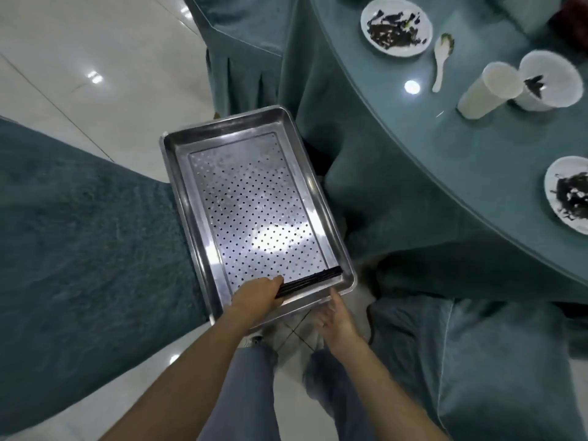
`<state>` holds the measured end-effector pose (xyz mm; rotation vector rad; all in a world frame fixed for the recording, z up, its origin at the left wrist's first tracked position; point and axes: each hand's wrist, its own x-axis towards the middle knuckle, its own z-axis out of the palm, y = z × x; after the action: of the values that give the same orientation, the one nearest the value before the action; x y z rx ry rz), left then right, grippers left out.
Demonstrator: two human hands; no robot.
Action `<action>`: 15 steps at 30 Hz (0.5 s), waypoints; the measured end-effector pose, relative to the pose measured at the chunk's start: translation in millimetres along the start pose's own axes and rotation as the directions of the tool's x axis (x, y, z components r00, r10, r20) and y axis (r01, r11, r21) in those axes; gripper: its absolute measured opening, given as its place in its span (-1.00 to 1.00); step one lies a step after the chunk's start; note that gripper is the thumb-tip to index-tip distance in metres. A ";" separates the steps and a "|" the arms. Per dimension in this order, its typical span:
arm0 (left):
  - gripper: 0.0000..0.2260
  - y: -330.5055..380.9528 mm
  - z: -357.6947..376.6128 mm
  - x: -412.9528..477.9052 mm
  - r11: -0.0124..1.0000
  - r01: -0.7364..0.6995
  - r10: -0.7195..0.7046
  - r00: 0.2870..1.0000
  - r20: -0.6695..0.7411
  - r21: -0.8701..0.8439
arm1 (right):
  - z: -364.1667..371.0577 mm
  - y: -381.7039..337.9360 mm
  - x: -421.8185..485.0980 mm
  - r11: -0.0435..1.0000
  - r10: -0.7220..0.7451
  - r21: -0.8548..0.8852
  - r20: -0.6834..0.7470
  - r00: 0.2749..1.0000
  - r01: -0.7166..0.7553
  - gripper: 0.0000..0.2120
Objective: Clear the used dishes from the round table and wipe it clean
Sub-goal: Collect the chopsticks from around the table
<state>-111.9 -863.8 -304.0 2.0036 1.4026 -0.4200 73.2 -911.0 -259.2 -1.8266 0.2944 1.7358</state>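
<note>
A bundle of dark chopsticks (313, 279) lies along the near edge of a steel tray (222, 127), on top of its perforated insert (254, 211) and slanting up toward the near right corner. The left hand (257, 297) reaches over the tray's near rim, its fingers curled round the left end of the bundle. The right hand (337, 319) is spread with its fingers straight, the tips at the tray's near rim close to the right corner; whether it bears the tray's weight cannot be told. The tray's left side overlaps the seat of a teal-covered chair (79, 233).

To the right of the tray stands the round table (445, 154), draped in teal cloth under a glossy top. Near its edge sit the used dishes: at the far end a white plate (397, 50) with dark leftovers, just beside it a white spoon (440, 62), then a tall pale cup (486, 90) touching a white bowl (563, 74) that holds a dark scrap. Farther along the edge, toward the frame's right side, is a second plate (549, 189) with dark scraps.

Another covered chair (477, 361) stands near the table on the person's right, over a pale tiled floor (79, 58).
</note>
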 end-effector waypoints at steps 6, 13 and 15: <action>-0.66 -12.1 72.0 35.0 0.998 -0.021 0.024 0.998 -0.055 0.059 | -0.6 20.3 42.1 0.984 0.031 0.171 0.079 0.996 -0.044 -0.61; -0.58 -14.4 96.3 39.1 0.992 -0.069 0.053 0.988 -0.147 -0.105 | 2.0 29.7 54.8 0.949 -0.003 0.310 0.157 0.988 -0.047 -0.60; -0.58 -14.6 95.4 36.4 0.992 -0.061 0.043 0.987 -0.155 -0.113 | 2.3 28.3 52.7 0.949 0.017 0.309 0.161 0.987 -0.066 -0.59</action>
<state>-101.9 -898.3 -400.8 2.0060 1.4277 -0.1602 62.5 -919.8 -317.4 -1.4576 0.5165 1.7361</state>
